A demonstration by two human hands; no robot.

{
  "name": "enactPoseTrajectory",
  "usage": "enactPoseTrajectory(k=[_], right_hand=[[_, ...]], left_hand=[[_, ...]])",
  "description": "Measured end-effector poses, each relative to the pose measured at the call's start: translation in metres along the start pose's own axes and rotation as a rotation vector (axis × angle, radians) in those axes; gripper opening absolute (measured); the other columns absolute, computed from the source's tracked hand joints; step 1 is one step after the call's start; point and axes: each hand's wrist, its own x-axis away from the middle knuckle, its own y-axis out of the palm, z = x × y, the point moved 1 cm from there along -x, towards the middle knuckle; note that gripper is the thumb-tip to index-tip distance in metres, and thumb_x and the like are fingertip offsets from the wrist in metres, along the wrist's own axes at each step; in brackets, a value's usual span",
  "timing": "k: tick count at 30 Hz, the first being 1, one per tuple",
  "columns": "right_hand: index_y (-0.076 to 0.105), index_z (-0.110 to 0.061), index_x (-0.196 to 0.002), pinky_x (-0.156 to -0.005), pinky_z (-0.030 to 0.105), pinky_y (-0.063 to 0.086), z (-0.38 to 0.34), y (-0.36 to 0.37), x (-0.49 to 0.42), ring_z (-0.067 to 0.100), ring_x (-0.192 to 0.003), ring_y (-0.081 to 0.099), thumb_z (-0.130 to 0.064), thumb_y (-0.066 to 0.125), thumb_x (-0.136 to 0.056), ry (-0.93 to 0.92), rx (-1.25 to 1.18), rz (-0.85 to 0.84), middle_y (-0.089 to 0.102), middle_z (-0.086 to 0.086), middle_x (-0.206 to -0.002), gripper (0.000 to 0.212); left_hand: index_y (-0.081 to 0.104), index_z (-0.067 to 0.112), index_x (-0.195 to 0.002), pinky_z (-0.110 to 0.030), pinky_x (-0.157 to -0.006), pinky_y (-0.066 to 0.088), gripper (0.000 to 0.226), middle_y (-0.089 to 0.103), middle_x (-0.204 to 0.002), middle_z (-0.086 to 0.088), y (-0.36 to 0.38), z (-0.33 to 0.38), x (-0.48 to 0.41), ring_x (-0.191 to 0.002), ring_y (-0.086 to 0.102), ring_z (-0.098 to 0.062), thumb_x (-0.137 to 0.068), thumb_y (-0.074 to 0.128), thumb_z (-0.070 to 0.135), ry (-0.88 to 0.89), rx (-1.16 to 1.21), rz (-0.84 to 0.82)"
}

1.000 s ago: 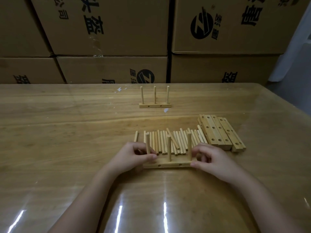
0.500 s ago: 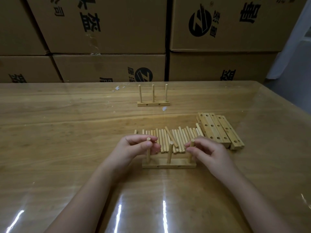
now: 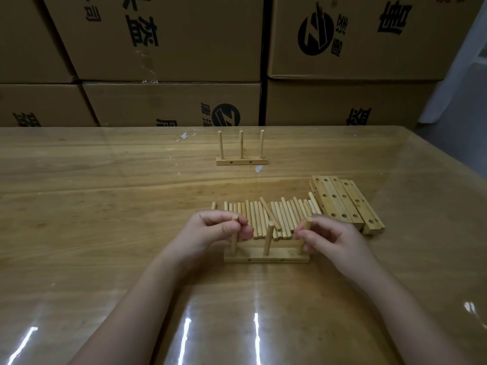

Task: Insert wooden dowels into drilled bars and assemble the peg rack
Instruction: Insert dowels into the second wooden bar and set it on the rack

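The left hand (image 3: 216, 230) pinched the left dowel (image 3: 233, 245) just below its top end, thumb on the near side and curled fingers on the far side. The right hand (image 3: 332, 238) pinched the right dowel (image 3: 307, 222) in the same manner, fingertips closed on its upper part. Both dowels stood upright, or nearly so, with the right one leaning slightly outward.

Directly below the two grips lay the drilled bar (image 3: 266, 255), flat on the table (image 3: 105, 193) with its long side toward the person. Both held dowels ran down into the top face of this bar, one at each end. Between the two grips the middle dowel (image 3: 268, 238) stood in the bar, untouched by either hand. Two small holes showed on the near side face of the bar. How deep each dowel sat in its hole could not be told from this angle.

Just behind the grips, a row of loose dowels (image 3: 284, 217) lay side by side on the table, with one lying askew across the others. Beyond the right hand and to its outer side, the spare bars (image 3: 342, 204) lay packed together, their drilled holes facing up.

Farther behind the grips, well apart from the work, a finished rack (image 3: 241, 162) stood on the table: one bar carrying three upright dowels.

Past the far edge of the table, stacked cardboard boxes (image 3: 171, 40) with printed black markings filled the background.
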Motion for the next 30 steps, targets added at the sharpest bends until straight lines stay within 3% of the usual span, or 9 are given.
enactPoseTrajectory(k=[3, 8, 11, 13, 20, 22, 25, 27, 30], right_hand=[[0.068, -0.029, -0.092, -0.068, 0.016, 0.052, 0.001, 0.001, 0.0, 0.005, -0.069, 0.065, -0.048, 0.06, -0.071, 0.026, -0.03, 0.036, 0.069, -0.01, -0.083, 0.03], [0.064, -0.027, -0.1, -0.056, 0.013, 0.047, 0.004, -0.004, -0.001, 0.003, -0.06, 0.059, -0.055, 0.045, -0.084, 0.028, -0.149, 0.245, 0.068, -0.011, -0.08, 0.038], [0.065, -0.025, -0.096, -0.057, 0.018, 0.049, 0.011, -0.008, -0.002, 0.008, -0.058, 0.057, -0.048, 0.04, -0.089, 0.049, -0.213, 0.376, 0.067, -0.004, -0.077, 0.035], [0.066, -0.026, -0.093, -0.057, 0.017, 0.049, 0.016, -0.011, -0.003, 0.007, -0.057, 0.056, -0.05, 0.04, -0.088, 0.072, -0.205, 0.435, 0.066, -0.003, -0.074, 0.036], [0.065, -0.03, -0.083, -0.053, 0.015, 0.047, 0.03, -0.017, -0.003, 0.007, -0.054, 0.055, -0.052, 0.037, -0.09, 0.069, -0.073, 0.546, 0.064, -0.002, -0.069, 0.036], [0.065, -0.031, -0.082, -0.051, 0.015, 0.046, 0.033, -0.016, -0.003, 0.006, -0.052, 0.054, -0.053, 0.037, -0.089, 0.069, -0.051, 0.552, 0.063, -0.002, -0.068, 0.036], [0.065, -0.03, -0.08, -0.049, 0.015, 0.044, 0.038, -0.013, -0.002, 0.005, -0.05, 0.051, -0.053, 0.037, -0.088, 0.078, -0.04, 0.536, 0.062, -0.002, -0.065, 0.036], [0.064, -0.03, -0.078, -0.047, 0.015, 0.042, 0.039, -0.012, -0.003, 0.005, -0.048, 0.05, -0.052, 0.037, -0.088, 0.075, -0.022, 0.531, 0.061, -0.002, -0.064, 0.036], [0.064, -0.029, -0.078, -0.047, 0.018, 0.042, 0.039, -0.013, -0.005, 0.009, -0.048, 0.051, -0.053, 0.036, -0.088, 0.066, 0.024, 0.531, 0.06, -0.002, -0.062, 0.037]], left_hand=[[0.077, 0.024, -0.082, -0.022, -0.077, 0.054, 0.019, 0.074, -0.098, -0.002, -0.008, 0.004, 0.003, -0.096, 0.07, -0.017, -0.066, 0.079, 0.035, -0.058, -0.152, -0.046], [0.065, 0.042, -0.091, -0.021, -0.083, 0.047, 0.032, 0.059, -0.104, 0.015, -0.027, 0.018, 0.007, -0.094, 0.057, -0.001, -0.066, 0.073, 0.06, -0.117, -0.866, -0.097], [0.064, 0.034, -0.096, -0.018, -0.075, 0.048, 0.032, 0.054, -0.102, 0.014, -0.015, 0.016, 0.006, -0.086, 0.054, -0.001, -0.071, 0.075, 0.05, -0.134, -1.103, -0.187], [0.066, 0.026, -0.099, -0.028, -0.077, 0.05, 0.032, 0.054, -0.104, 0.01, -0.007, 0.012, 0.003, -0.088, 0.054, -0.005, -0.074, 0.075, 0.045, -0.107, -1.234, -0.212], [0.07, 0.019, -0.102, -0.031, -0.084, 0.049, 0.027, 0.058, -0.107, 0.007, -0.002, 0.009, 0.001, -0.096, 0.056, -0.009, -0.081, 0.071, 0.037, -0.017, -1.284, -0.203], [0.069, 0.026, -0.097, -0.022, -0.081, 0.048, 0.017, 0.058, -0.102, 0.014, -0.007, 0.014, -0.003, -0.094, 0.056, -0.004, -0.081, 0.072, 0.03, 0.034, -1.187, -0.123], [0.06, 0.039, -0.095, -0.011, -0.072, 0.045, 0.026, 0.056, -0.096, 0.019, -0.021, 0.025, -0.02, -0.085, 0.056, -0.001, -0.081, 0.072, 0.021, 0.056, -1.028, 0.078], [0.062, 0.036, -0.098, -0.013, -0.067, 0.044, 0.023, 0.053, -0.097, 0.016, -0.036, 0.027, -0.042, -0.079, 0.054, -0.002, -0.082, 0.07, 0.022, 0.034, -1.05, 0.197], [0.065, 0.026, -0.108, -0.027, -0.081, 0.048, 0.024, 0.05, -0.107, 0.006, -0.059, 0.023, -0.081, -0.089, 0.054, -0.008, -0.084, 0.068, 0.026, -0.049, -1.133, 0.32]])
